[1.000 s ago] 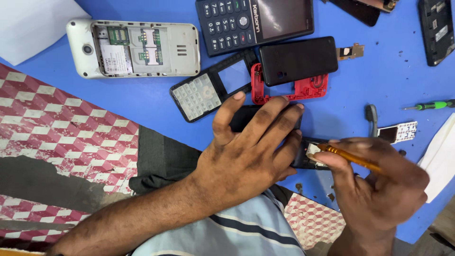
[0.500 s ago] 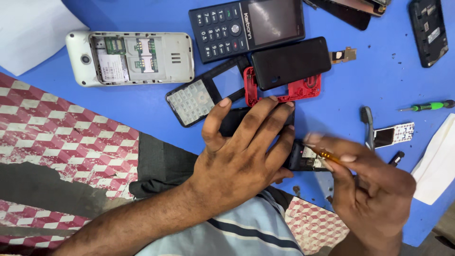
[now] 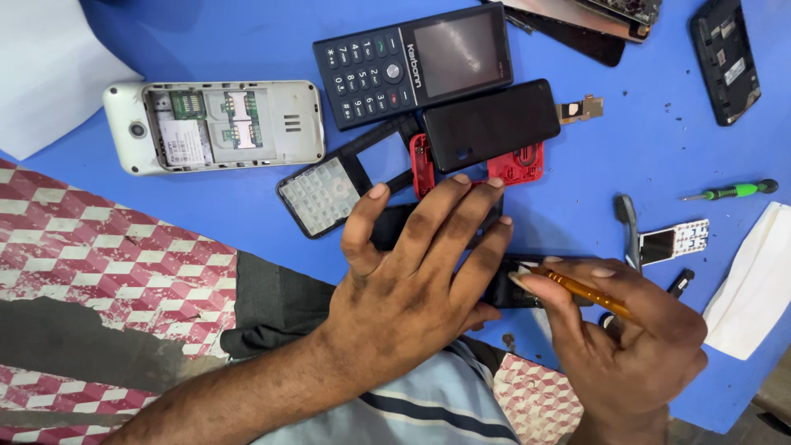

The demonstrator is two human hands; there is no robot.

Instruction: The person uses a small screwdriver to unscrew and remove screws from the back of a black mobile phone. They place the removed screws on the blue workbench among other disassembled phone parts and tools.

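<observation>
My left hand [image 3: 416, 276] lies flat, fingers spread, pressing down on a black phone body [image 3: 395, 224] on the blue table [image 3: 247, 49]. Most of that phone is hidden under the palm; its near end [image 3: 504, 290] shows by my right hand. My right hand [image 3: 626, 338] grips an orange-handled screwdriver [image 3: 581, 290], whose tip points left onto the phone's near end.
A white phone [image 3: 214, 125] lies open-backed at the left. A dark keypad phone [image 3: 412, 64], a black cover [image 3: 490, 124] over a red frame [image 3: 519, 165] and a keypad bezel [image 3: 329, 194] lie behind my hands. A green screwdriver [image 3: 729, 192] and small parts [image 3: 671, 241] sit right.
The view has shifted slightly. My right hand has moved the screwdriver a little left along the phone's near end. My left hand stays pressed on the phone.
</observation>
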